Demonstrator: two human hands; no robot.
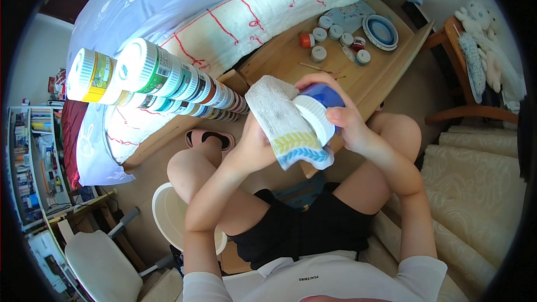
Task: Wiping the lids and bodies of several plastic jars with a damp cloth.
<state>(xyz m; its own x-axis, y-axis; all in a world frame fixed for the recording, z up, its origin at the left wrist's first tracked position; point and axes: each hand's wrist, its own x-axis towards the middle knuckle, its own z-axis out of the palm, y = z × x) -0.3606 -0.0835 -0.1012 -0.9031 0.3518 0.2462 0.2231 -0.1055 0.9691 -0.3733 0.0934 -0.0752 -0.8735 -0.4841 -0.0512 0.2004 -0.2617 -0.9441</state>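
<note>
In front of my chest, my right hand (348, 116) is wrapped round a blue jar (323, 94) with a ribbed white lid (314, 118). The jar is tilted, lid toward the lower left. Against the lid lies a pale grey-white towel (271, 98) with a yellow and blue leaf pattern. My left hand (256, 144) grips this towel from beneath; most of its fingers are hidden behind the cloth. Left of the towel rise tall stacks of white-lidded jars (162, 72), their labels in several colours.
An open wooden drawer (313, 78) holds small paint pots (335, 32), thin brushes (316, 67) and a round blue-and-white dish (381, 31). Behind it is a bed with blue bedding (168, 0). A cream bin (168, 212) stands beside my left leg, a white chair (103, 263) farther left.
</note>
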